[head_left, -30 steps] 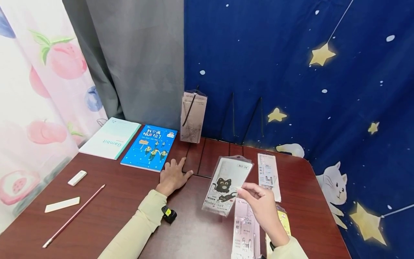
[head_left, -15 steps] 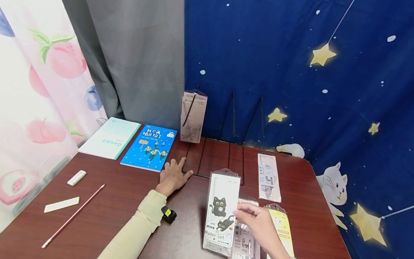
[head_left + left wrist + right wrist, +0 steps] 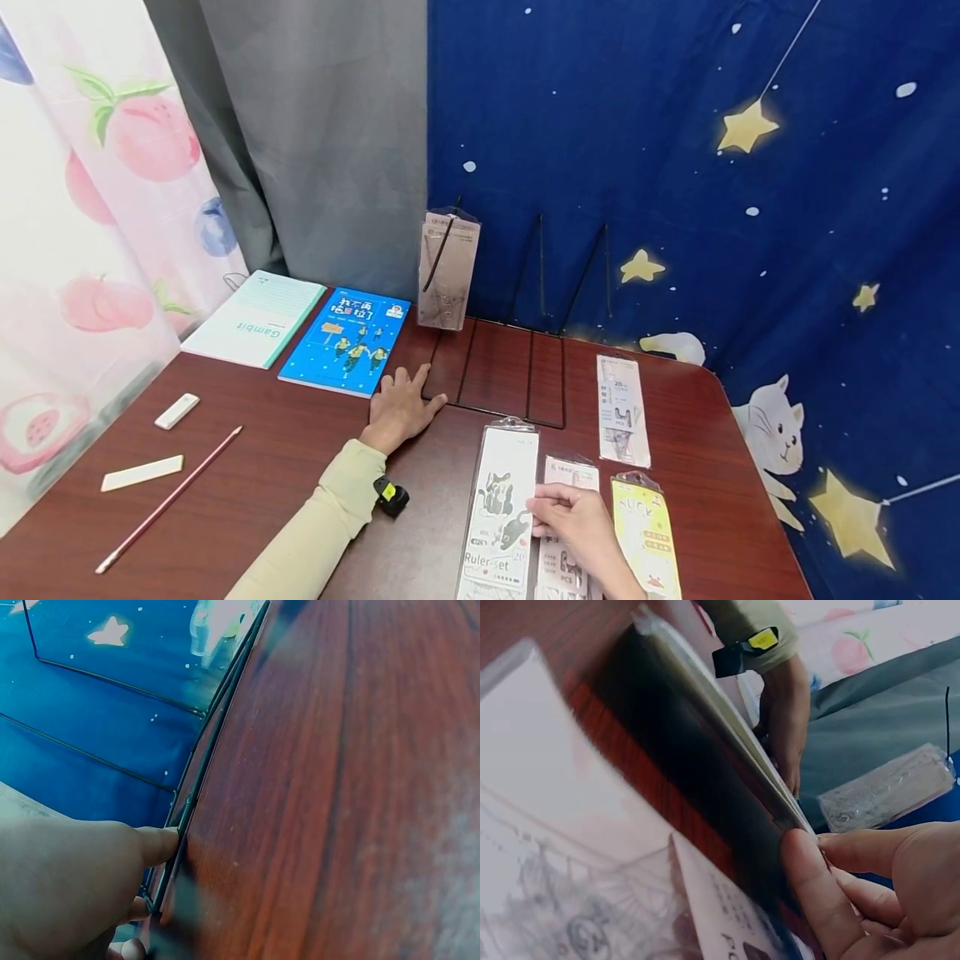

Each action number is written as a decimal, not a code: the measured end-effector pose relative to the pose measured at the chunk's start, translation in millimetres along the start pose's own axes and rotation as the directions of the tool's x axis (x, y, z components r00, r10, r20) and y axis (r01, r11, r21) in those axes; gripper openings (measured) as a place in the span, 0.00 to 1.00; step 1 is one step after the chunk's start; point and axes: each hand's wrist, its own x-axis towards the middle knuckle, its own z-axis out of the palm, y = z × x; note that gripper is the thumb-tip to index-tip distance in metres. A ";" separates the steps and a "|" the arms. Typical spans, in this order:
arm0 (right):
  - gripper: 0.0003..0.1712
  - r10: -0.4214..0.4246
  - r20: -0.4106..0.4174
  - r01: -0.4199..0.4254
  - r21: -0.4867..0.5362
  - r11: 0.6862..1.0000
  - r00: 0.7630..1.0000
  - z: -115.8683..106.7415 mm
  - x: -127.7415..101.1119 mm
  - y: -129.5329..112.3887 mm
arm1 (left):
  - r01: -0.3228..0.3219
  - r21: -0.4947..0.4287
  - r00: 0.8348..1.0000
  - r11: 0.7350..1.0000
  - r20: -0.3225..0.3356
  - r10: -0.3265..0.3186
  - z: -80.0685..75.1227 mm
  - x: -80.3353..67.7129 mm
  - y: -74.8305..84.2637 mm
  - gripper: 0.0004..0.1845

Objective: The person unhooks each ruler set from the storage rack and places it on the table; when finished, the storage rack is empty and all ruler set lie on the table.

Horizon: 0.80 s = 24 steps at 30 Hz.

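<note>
In the head view my right hand [image 3: 573, 529] pinches the right edge of a ruler set [image 3: 501, 500], a white card with black cats in a clear sleeve, held low in front of me. The right wrist view shows that ruler set [image 3: 727, 720] nearly edge-on, between thumb and fingers. Just right of it lies a pink ruler pack [image 3: 570, 567], partly covered by my hand. My left hand [image 3: 401, 408] rests with spread fingers on the front left corner of a black wire rack [image 3: 563, 383]. In the left wrist view the thumb [image 3: 159, 846] presses the rack's base wire.
Pinkish packs [image 3: 450, 279] hang on the rack's left hook. A yellow pack [image 3: 647, 533] and another ruler pack [image 3: 624, 408] lie at the right. On the left are a notebook [image 3: 255, 317], a blue book [image 3: 347, 342], an eraser [image 3: 177, 411], a pale strip [image 3: 142, 473] and a pencil [image 3: 172, 498].
My right hand has brought the ruler set down and towards me, turning it from a slant to nearly straight, left of the pink pack. The left hand stays put.
</note>
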 end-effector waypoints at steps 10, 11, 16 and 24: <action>0.21 -0.015 0.000 0.015 -0.110 0.994 1.000 5.4 2.3 6.7 | -0.013 -0.012 1.000 1.000 -0.010 0.013 -0.3 -1.1 -0.4 0.42; 0.21 -0.016 0.000 0.015 -0.119 0.993 1.000 5.9 2.2 7.0 | -0.014 -0.013 1.000 1.000 -0.010 0.013 -0.5 -1.2 -0.4 0.42; 0.20 -0.036 -0.012 0.034 -0.154 0.988 0.999 9.2 1.9 6.3 | -0.010 -0.006 1.000 1.000 -0.008 0.010 -2.3 -1.4 -0.8 0.42; 0.18 -0.041 0.033 0.048 -0.230 0.972 0.999 -10.9 -0.8 -13.7 | -0.014 -0.015 1.000 1.000 -0.008 0.014 -1.9 -2.3 -0.7 0.42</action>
